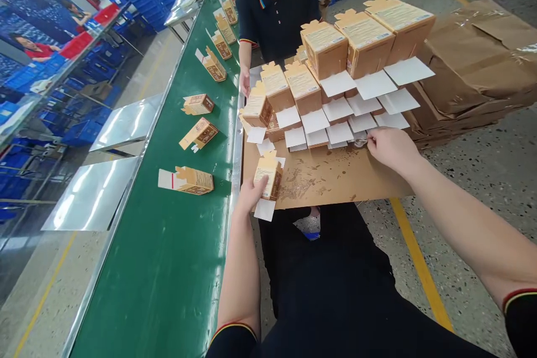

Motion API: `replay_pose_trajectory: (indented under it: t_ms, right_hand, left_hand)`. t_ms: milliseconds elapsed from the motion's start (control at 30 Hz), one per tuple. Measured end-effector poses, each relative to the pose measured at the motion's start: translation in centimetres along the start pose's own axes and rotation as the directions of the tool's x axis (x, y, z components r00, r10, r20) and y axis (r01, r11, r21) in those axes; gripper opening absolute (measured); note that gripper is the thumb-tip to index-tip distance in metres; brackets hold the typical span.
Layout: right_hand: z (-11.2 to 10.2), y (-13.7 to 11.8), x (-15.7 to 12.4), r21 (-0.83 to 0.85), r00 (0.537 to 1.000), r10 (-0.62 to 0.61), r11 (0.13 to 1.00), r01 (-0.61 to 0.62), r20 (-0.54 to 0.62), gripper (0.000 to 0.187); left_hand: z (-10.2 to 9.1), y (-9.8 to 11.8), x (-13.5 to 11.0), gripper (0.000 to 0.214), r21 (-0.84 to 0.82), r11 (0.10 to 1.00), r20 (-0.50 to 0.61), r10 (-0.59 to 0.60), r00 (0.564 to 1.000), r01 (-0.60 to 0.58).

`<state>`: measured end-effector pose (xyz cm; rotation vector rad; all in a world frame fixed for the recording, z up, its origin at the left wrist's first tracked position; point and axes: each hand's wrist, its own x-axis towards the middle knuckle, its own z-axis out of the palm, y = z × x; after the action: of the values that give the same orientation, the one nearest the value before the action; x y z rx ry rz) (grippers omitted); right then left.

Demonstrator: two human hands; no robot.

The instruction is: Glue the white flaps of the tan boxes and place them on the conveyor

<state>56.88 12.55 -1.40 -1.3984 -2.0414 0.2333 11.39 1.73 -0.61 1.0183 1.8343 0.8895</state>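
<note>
My left hand [250,194] grips a small tan and brown carton [273,170] above the near left corner of a cardboard sheet [335,179]. The carton's white flap [264,210] hangs open toward me. My right hand [390,148] is closed at the lower edge of the stacked cartons [329,47], close under their white flaps [375,85]. Beside its fingertips is a small shiny, clear-looking thing [359,142]; what exactly the fingers pinch is too small to tell.
A green conveyor belt [168,268] runs along my left, carrying several open cartons [199,180]. Across the stack stands a co-worker [279,11], one hand near the cartons. Large brown boxes [478,67] are piled at right. Metal plates [90,193] jut from the belt's far side.
</note>
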Motion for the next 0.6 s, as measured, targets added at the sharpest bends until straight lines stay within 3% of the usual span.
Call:
replay_pose_trajectory:
  t_ms: [100, 200, 267, 333, 433, 600]
  right_hand:
    - [-1.6, -1.2, -1.8, 0.032, 0.998, 0.039, 0.999, -0.038, -0.047, 0.038]
    - [-2.9, -4.3, -5.0, 0.119, 0.983, 0.143, 0.985, -0.129, -0.116, 0.018]
    - [-2.3, -7.2, -6.9, 0.229, 0.976, 0.185, 0.961, -0.156, -0.114, 0.012]
    - [-0.2, -10.2, -8.5, 0.347, 0.984, 0.167, 0.928, -0.134, -0.066, 0.013]
    - [4.3, -14.1, -9.9, 0.453, 0.997, 0.073, 0.888, -0.078, 0.03, 0.02]
    - [10.5, -16.2, -9.8, 0.394, 0.997, 0.042, 0.917, -0.065, 0.066, 0.023]
  left_hand:
    - [0.5, -0.2, -2.3, 0.054, -0.121, 0.993, 0.097, 0.017, 0.995, -0.005]
    - [1.0, -1.1, -5.4, 0.073, -0.378, 0.92, 0.006, 0.114, 0.993, -0.103]
    - [1.8, -1.3, -6.3, 0.084, -0.499, 0.844, -0.075, 0.188, 0.979, -0.2]
    - [3.1, -1.2, -5.9, 0.092, -0.53, 0.804, -0.137, 0.232, 0.963, -0.269]
    - [4.9, -1.2, -3.8, 0.099, -0.469, 0.835, -0.178, 0.23, 0.957, -0.288]
    - [5.8, -1.9, -1.6, 0.098, -0.39, 0.879, -0.182, 0.217, 0.959, -0.273]
